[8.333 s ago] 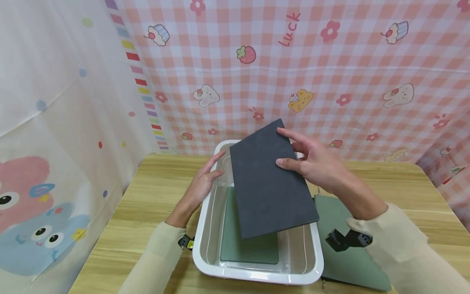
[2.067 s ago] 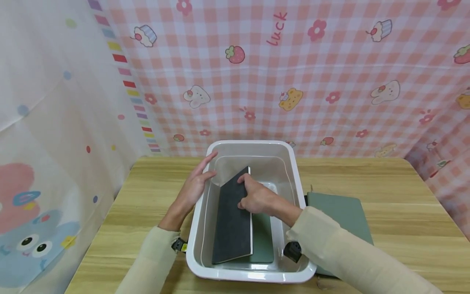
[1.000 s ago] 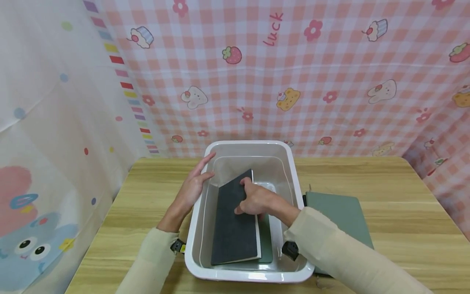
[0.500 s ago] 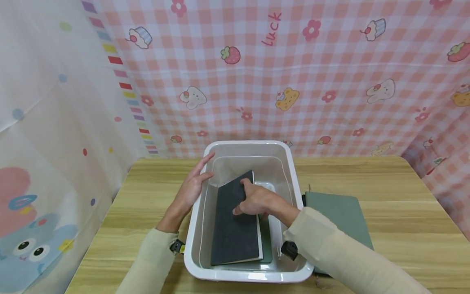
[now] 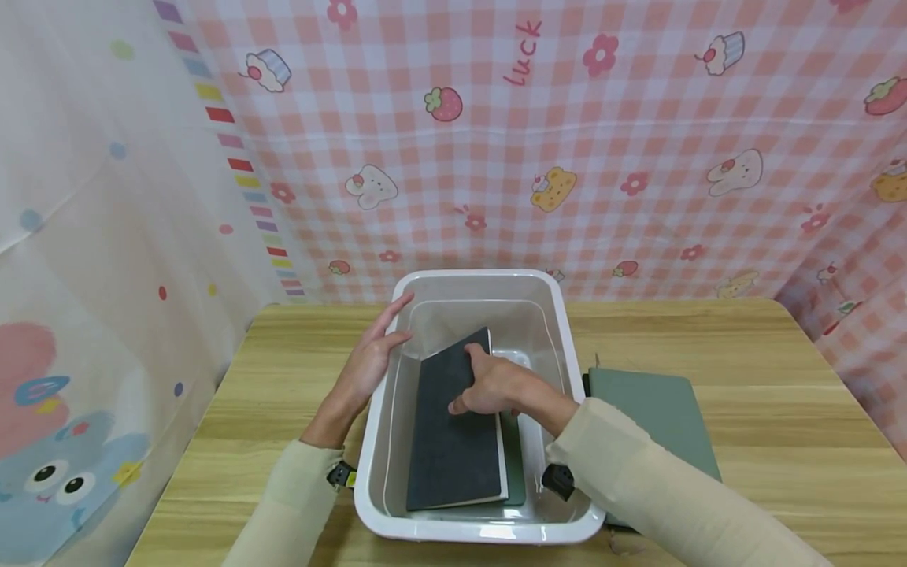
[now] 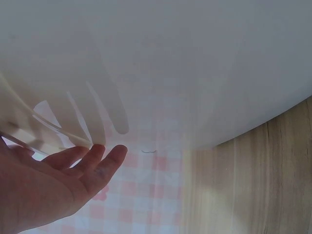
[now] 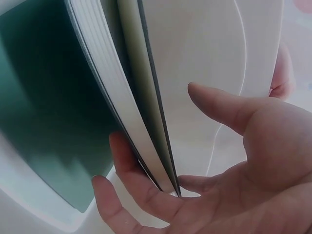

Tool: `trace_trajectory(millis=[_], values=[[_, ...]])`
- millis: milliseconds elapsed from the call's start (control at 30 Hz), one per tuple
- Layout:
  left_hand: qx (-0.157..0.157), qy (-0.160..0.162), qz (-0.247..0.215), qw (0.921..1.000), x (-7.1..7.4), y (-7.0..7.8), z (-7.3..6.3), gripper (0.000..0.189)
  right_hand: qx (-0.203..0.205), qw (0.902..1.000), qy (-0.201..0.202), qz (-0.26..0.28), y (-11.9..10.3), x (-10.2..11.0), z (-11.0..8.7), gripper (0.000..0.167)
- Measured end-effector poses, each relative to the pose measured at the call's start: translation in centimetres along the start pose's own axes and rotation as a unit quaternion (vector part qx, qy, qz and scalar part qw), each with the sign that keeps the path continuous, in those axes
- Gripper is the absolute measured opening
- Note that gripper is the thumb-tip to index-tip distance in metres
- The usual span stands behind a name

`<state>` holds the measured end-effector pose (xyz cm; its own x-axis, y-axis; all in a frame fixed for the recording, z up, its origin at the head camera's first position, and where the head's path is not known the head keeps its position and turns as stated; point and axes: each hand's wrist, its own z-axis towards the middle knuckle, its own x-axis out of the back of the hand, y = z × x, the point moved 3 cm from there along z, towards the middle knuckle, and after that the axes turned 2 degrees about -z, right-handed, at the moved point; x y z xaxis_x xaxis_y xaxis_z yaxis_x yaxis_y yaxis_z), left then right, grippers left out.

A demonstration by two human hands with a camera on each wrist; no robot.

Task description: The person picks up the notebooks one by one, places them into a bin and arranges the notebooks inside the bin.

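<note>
A dark grey notebook (image 5: 453, 461) leans inside a white plastic tub (image 5: 489, 532), its page edge facing right. My right hand (image 5: 492, 386) holds it by that edge, with the thumb and index finger over the cover and other fingers beneath. In the right wrist view, the cover stands slightly apart from the pages (image 7: 109, 73). Under it a green notebook (image 5: 513, 465) lies on the tub floor, mostly covered. My left hand (image 5: 368, 362) rests at the tub's left rim with fingers extended; in the left wrist view, its fingertips (image 6: 116, 155) are right by the outer wall.
Right of the tub, another green notebook (image 5: 659, 417) lies on the wooden table (image 5: 772, 409), partly hidden by my right sleeve. Behind the table hangs a pink checked cloth (image 5: 453, 228), with a white printed cloth (image 5: 127, 315) on the left.
Earlier my right hand held the dark notebook above the tub; it has come down inside, over the green one, and its edge has shifted slightly right. Hardly anything differs over the last half second.
</note>
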<state>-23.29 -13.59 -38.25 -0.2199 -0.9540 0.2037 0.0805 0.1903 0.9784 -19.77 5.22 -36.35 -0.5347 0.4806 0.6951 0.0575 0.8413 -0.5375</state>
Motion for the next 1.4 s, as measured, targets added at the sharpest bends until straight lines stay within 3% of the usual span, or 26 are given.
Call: trace_trajectory(millis=[467,967,1400], values=[[-0.003,0.003,0.012,0.9999,0.05,0.16,0.03,0.053,0.016,0.9997,0.007,-0.018,0.15,0.00,-0.09,0.097],[0.000,0.010,0.021,0.9997,0.05,0.24,-0.01,0.053,0.005,0.9990,0.001,-0.045,0.21,-0.04,-0.22,0.101],[0.004,0.005,0.013,0.9999,0.06,0.06,0.12,0.053,0.004,0.9987,-0.004,-0.051,0.28,-0.06,-0.10,0.112]])
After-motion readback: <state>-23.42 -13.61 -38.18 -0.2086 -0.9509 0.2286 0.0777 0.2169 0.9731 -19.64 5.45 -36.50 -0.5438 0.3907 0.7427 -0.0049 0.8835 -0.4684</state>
